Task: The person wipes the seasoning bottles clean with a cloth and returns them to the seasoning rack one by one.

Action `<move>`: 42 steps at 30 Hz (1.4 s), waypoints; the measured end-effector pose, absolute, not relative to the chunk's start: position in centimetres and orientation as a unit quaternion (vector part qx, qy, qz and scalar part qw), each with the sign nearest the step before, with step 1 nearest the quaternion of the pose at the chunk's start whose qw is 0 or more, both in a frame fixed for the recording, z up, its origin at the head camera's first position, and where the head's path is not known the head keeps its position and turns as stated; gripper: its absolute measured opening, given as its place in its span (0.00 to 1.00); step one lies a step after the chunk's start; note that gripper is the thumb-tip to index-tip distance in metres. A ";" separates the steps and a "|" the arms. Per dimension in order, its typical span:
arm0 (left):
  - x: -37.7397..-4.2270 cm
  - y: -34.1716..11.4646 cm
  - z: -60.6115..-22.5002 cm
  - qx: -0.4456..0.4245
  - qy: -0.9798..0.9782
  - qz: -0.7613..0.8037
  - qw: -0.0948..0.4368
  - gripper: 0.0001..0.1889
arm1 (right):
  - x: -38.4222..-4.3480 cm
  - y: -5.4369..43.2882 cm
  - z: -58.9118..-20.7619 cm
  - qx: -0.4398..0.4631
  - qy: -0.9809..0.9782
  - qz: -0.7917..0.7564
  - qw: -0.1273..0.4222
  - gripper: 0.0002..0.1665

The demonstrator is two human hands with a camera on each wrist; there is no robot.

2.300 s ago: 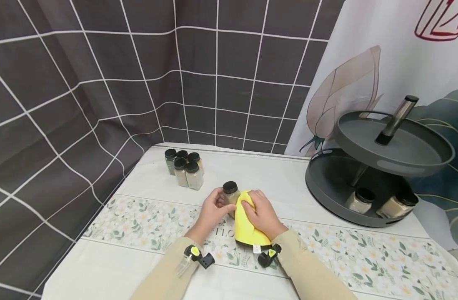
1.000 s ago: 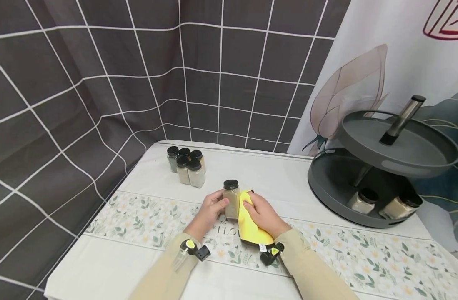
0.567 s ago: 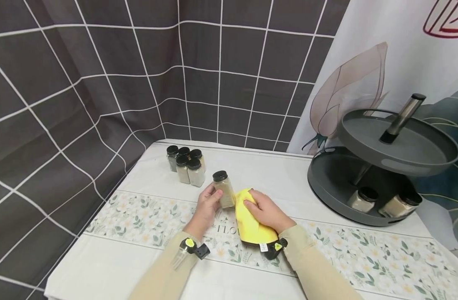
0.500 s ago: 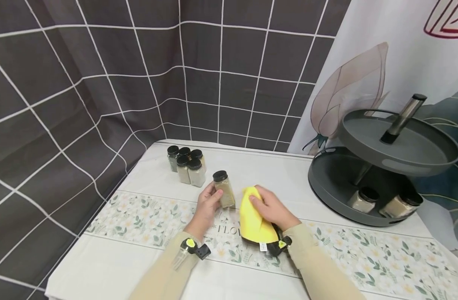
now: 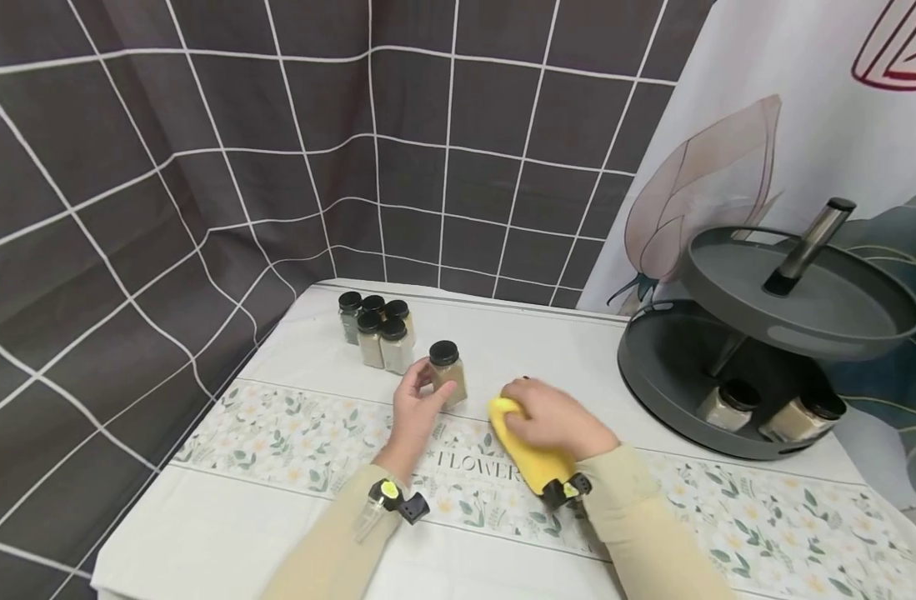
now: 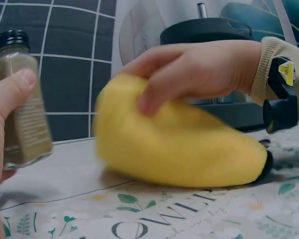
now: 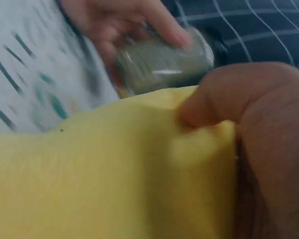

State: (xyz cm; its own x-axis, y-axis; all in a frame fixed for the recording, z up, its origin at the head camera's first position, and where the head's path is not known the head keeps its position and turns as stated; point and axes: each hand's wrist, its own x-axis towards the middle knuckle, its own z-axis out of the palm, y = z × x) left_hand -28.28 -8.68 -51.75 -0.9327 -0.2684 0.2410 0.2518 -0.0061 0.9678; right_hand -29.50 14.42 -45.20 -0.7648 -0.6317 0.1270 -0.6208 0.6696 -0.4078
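Yellow cloth (image 5: 542, 468) now sits farther right of the jar (image 5: 452, 373), mid-frame; my left fingers (image 5: 437, 398) curl round the jar, my right fingers (image 5: 523, 427) pinch the cloth.

Head: high, facing forward-down, widest, tiered tray (image 5: 803, 312) at 3 o'clock | L-wrist: low, near, across tabletop (image 6: 69, 169), jar (image 6: 32, 119) 9 o'clock, tray 1 o'clock | R-wrist: tilted, tight on yellow cloth (image 7: 89, 169), jar 12 o'clock | all three share jar, cloth

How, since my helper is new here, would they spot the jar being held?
From the grey two-tier stand, look left past the yellow cloth to the left hand. The black-lidded jar there has tan contents; unlike the five clustered jars beyond, it alone is gripped.
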 end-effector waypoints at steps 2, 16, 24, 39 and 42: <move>-28.1 -8.5 -51.8 0.008 -0.717 -0.664 0.213 0.28 | -29.1 13.1 -45.7 -0.332 0.913 -0.229 0.051 0.23; -27.7 -7.7 -51.9 -0.082 -0.832 -0.416 0.358 0.27 | -29.4 7.0 -45.6 -0.125 0.843 -0.523 0.025 0.40; -27.7 -7.3 -52.0 -0.085 -0.830 -0.508 0.212 0.41 | -30.0 9.0 -45.3 -0.089 0.853 -0.509 -0.069 0.31; -27.8 -7.5 -52.3 -0.088 -0.801 -0.565 0.177 0.32 | -31.6 24.7 -41.4 0.042 0.915 -0.272 -0.296 0.30; -27.9 -7.5 -52.3 -0.087 -0.800 -0.569 0.170 0.31 | -31.2 26.0 -41.8 0.057 0.929 -0.244 -0.272 0.31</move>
